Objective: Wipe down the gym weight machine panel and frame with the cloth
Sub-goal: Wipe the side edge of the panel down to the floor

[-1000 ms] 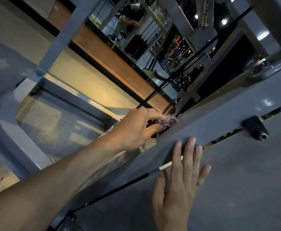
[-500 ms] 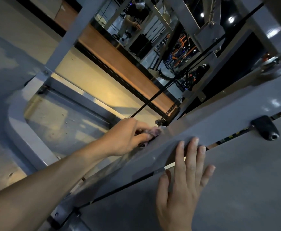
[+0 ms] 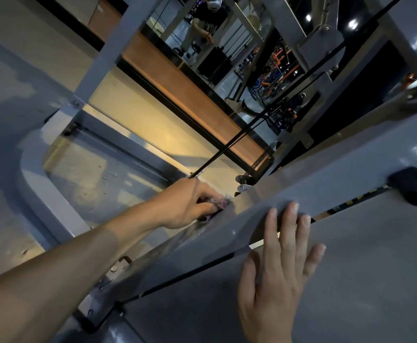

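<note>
Both arms reach forward: left hand grips cloth, right hand flat on panel.

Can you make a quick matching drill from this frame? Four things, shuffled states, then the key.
Things:
1. left hand
2. right hand
3. cloth
4. black knob

States:
A. flat on the grey panel, fingers straight
B. bunched, pressed against the frame bar
C. sticks out of the machine at right, untouched
D. curled round the cloth

Pairs: 1-D, 2-A, 3-B, 4-C
</note>
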